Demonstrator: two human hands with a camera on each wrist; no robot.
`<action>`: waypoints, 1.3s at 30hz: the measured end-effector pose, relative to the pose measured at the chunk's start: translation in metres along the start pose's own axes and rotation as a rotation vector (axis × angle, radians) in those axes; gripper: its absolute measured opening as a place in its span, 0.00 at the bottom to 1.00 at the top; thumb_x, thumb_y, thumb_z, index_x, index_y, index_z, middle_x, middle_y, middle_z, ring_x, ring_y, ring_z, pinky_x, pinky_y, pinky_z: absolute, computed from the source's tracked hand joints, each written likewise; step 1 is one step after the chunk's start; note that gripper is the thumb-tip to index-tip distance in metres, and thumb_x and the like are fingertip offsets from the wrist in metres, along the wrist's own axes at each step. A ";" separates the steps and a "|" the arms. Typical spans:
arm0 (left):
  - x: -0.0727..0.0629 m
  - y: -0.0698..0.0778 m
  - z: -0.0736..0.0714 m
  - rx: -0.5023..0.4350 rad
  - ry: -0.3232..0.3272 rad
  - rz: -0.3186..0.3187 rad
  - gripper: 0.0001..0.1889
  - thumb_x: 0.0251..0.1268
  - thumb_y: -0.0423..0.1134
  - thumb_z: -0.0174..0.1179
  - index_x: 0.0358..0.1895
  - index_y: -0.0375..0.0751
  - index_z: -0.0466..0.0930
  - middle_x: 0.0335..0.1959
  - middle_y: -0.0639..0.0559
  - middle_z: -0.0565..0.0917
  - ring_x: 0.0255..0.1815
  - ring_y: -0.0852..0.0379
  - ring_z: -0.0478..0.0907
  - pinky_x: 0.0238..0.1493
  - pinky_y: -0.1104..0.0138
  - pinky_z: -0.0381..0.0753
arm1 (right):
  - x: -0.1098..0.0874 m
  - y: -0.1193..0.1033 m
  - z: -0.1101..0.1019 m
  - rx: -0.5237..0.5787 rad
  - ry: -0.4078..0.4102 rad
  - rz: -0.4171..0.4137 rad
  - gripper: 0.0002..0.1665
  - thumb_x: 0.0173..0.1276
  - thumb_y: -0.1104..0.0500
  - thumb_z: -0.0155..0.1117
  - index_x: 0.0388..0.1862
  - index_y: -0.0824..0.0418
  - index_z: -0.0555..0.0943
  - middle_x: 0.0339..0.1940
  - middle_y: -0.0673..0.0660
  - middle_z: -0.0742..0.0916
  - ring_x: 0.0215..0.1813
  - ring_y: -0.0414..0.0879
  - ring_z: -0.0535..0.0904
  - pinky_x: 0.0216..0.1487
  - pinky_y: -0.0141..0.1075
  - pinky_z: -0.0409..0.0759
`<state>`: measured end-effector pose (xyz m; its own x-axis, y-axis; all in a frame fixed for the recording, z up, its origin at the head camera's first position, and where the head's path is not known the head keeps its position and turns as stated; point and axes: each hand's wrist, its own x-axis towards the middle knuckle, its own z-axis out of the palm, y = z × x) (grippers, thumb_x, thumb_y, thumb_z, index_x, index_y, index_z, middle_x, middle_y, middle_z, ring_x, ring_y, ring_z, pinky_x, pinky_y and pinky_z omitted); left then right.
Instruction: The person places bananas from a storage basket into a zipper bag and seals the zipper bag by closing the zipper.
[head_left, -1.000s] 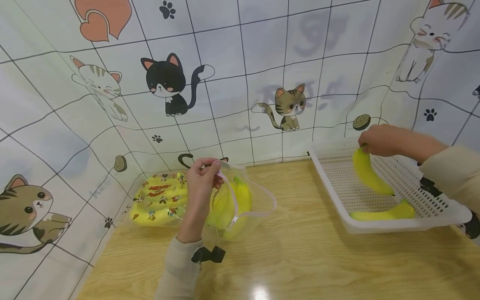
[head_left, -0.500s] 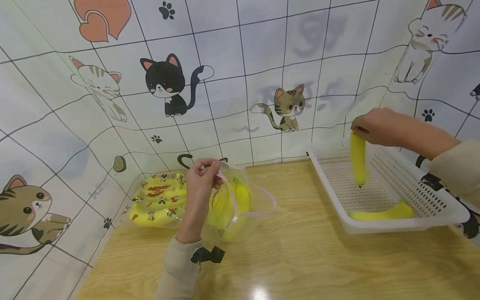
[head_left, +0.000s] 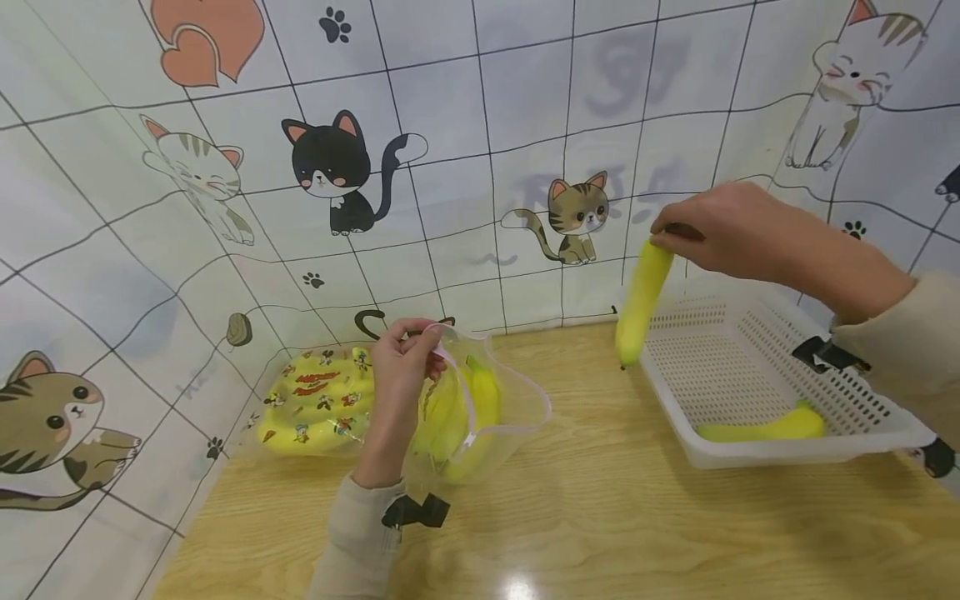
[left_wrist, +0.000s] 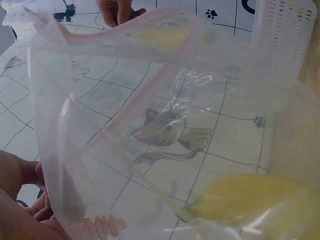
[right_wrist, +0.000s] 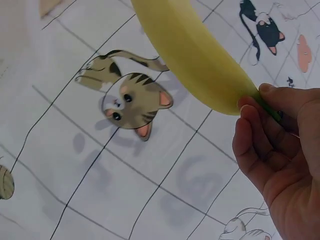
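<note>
My right hand (head_left: pixel 731 225) pinches a banana (head_left: pixel 643 304) by its green stem end, and the fruit hangs tilted above the left wall of the white basket. In the right wrist view the thumb and fingers close on the stem of that banana (right_wrist: pixel 195 55). My left hand (head_left: pixel 401 362) grips the rim of a clear zip bag (head_left: pixel 517 400) with a pink seal, holding its mouth open toward the right. Inside the bag lie several bananas (head_left: pixel 487 396). The left wrist view shows the clear plastic (left_wrist: pixel 115 115) stretched between left hand and right hand.
A white perforated basket (head_left: pixel 675 417) stands at the right with one banana (head_left: pixel 772 427) along its near side. Left of the open bag lies a printed bag (head_left: pixel 315 408) filled with yellow things. A cat-patterned sheet (head_left: pixel 450 192) rises behind the wooden table (head_left: pixel 570 517).
My right hand has lifted the banana up out of the basket and carried it left, past the basket's left wall. The left hand and the bag have stayed in place.
</note>
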<state>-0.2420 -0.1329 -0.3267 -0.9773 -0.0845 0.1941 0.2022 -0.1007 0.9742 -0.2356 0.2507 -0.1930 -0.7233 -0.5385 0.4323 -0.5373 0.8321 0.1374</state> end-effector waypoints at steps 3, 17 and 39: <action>0.000 0.000 0.000 0.009 0.000 -0.003 0.08 0.73 0.36 0.64 0.48 0.37 0.79 0.20 0.58 0.84 0.18 0.61 0.78 0.21 0.73 0.76 | 0.003 -0.017 -0.005 0.037 0.093 -0.066 0.06 0.66 0.64 0.73 0.42 0.62 0.88 0.30 0.52 0.90 0.21 0.37 0.69 0.23 0.29 0.71; 0.000 0.001 0.001 0.008 -0.012 -0.010 0.07 0.72 0.35 0.64 0.47 0.37 0.79 0.20 0.57 0.83 0.18 0.61 0.77 0.21 0.73 0.75 | 0.019 -0.075 -0.010 0.188 0.406 -0.286 0.13 0.58 0.69 0.78 0.43 0.64 0.90 0.28 0.53 0.91 0.24 0.37 0.77 0.26 0.22 0.70; 0.001 -0.001 0.001 0.024 -0.029 0.002 0.08 0.72 0.37 0.64 0.47 0.37 0.80 0.21 0.57 0.84 0.18 0.61 0.77 0.21 0.72 0.75 | 0.022 -0.136 0.063 0.342 0.487 -0.287 0.10 0.61 0.67 0.76 0.43 0.65 0.90 0.33 0.55 0.92 0.27 0.37 0.82 0.28 0.31 0.82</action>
<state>-0.2431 -0.1318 -0.3272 -0.9784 -0.0562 0.1989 0.2029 -0.0765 0.9762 -0.2055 0.1175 -0.2586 -0.2951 -0.5438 0.7856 -0.8452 0.5320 0.0507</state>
